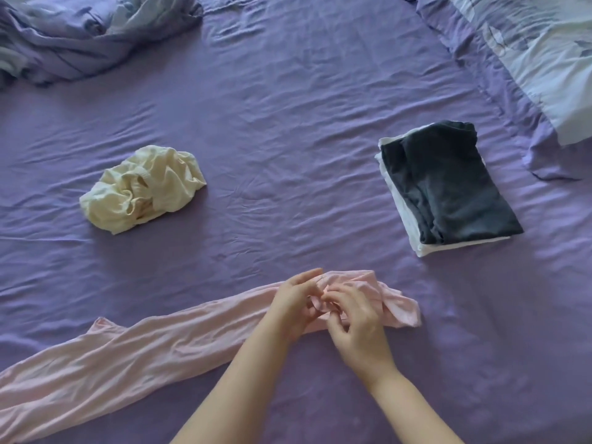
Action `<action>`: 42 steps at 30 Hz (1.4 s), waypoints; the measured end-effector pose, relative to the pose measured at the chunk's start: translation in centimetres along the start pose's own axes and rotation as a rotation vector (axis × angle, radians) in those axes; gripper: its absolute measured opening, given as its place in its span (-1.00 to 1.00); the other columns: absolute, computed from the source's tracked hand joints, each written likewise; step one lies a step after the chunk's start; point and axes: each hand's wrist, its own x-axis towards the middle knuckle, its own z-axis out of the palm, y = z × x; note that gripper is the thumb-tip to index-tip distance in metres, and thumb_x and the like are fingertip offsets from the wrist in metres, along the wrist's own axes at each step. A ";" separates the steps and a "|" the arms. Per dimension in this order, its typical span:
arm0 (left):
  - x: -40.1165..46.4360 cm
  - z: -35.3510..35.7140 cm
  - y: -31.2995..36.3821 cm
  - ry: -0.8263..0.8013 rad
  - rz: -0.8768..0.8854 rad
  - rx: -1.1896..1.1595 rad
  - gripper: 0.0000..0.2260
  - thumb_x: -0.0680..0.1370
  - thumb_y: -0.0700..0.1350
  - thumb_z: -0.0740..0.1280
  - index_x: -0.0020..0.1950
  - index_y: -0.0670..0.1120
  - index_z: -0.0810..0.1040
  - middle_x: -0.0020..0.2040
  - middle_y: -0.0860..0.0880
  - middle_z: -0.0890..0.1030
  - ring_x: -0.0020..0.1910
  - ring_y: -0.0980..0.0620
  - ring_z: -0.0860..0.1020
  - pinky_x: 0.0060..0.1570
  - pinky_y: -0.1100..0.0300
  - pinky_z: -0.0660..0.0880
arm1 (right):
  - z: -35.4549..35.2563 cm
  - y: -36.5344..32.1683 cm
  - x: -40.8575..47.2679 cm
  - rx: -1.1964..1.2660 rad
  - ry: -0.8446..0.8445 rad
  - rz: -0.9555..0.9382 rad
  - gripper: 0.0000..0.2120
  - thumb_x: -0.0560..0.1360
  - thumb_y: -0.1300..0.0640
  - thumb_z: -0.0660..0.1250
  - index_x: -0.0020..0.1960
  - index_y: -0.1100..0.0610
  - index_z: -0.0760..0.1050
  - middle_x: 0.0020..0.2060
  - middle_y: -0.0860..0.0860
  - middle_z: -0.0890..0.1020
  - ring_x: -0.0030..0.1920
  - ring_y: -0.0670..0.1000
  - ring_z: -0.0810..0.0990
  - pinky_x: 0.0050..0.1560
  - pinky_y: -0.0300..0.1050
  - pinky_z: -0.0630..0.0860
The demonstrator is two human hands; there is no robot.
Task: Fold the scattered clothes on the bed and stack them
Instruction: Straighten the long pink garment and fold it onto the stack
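Note:
A long pink garment (134, 350) lies stretched across the near part of the purple bed sheet (288, 149), running from the lower left to a bunched end at centre right. My left hand (296, 299) and my right hand (354, 322) meet at that bunched end, and the fingers of both pinch the pink fabric. A crumpled cream garment (144, 189) sits loose at the middle left. On the right stands a folded stack: a dark grey piece (448, 184) on top of a white one (426, 249).
A rumpled lilac and pale blue blanket (73, 36) is heaped at the far left corner. A pillow (528, 52) in a pale blue patterned case with a lilac border lies at the far right. Bare wrinkled sheet spreads between the cream garment and the stack.

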 end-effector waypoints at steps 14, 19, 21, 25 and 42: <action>-0.1 -3.1 -1.8 -0.107 0.207 0.227 -0.53 0.41 -0.55 0.17 0.12 -0.10 0.57 -0.32 0.03 0.62 -0.36 0.09 0.57 -0.31 0.23 0.58 | 2.2 -0.3 -0.3 0.096 0.027 0.373 -0.68 0.38 0.26 0.39 0.03 -0.07 0.46 -0.07 -0.08 0.56 -0.06 -0.09 0.53 -0.02 -0.22 0.46; -0.2 -3.0 -1.8 -0.176 0.234 0.259 -0.51 0.41 -0.54 0.18 0.10 -0.05 0.58 -0.33 0.04 0.60 -0.34 0.13 0.59 -0.28 0.28 0.55 | 2.0 -0.3 -0.1 0.020 0.052 0.311 -0.69 0.36 0.38 0.33 0.00 0.06 0.51 -0.11 -0.12 0.54 -0.12 -0.13 0.44 -0.03 -0.34 0.38; -0.2 -2.8 -1.8 -0.165 0.234 0.259 -0.59 0.44 -0.49 0.22 0.05 -0.04 0.62 -0.31 0.01 0.60 -0.33 0.09 0.58 -0.26 0.26 0.55 | 1.6 -0.4 0.0 0.024 0.060 0.318 -0.75 0.41 0.33 0.34 -0.06 -0.01 0.53 -0.18 -0.20 0.55 -0.15 -0.13 0.51 -0.09 -0.30 0.43; -0.3 -2.6 -1.7 -0.054 0.342 0.406 -0.83 0.53 -0.23 0.33 -0.15 -0.02 0.66 -0.30 0.00 0.64 -0.36 0.05 0.52 -0.32 0.25 0.49 | 1.2 -0.6 0.1 -0.073 0.127 0.369 -0.87 0.47 0.19 0.35 -0.12 -0.04 0.58 -0.25 -0.14 0.52 -0.24 -0.05 0.51 -0.24 -0.06 0.49; -1.1 -14.5 1.8 0.589 0.602 0.428 -0.85 0.59 -0.19 0.24 0.02 0.03 0.55 -0.11 0.07 0.58 -0.19 0.14 0.53 -0.41 0.22 0.57 | -0.3 3.6 -2.6 -0.181 0.131 0.228 -0.76 0.39 0.48 0.34 0.00 0.26 0.57 -0.09 0.11 0.63 -0.03 0.05 0.55 0.04 -0.17 0.40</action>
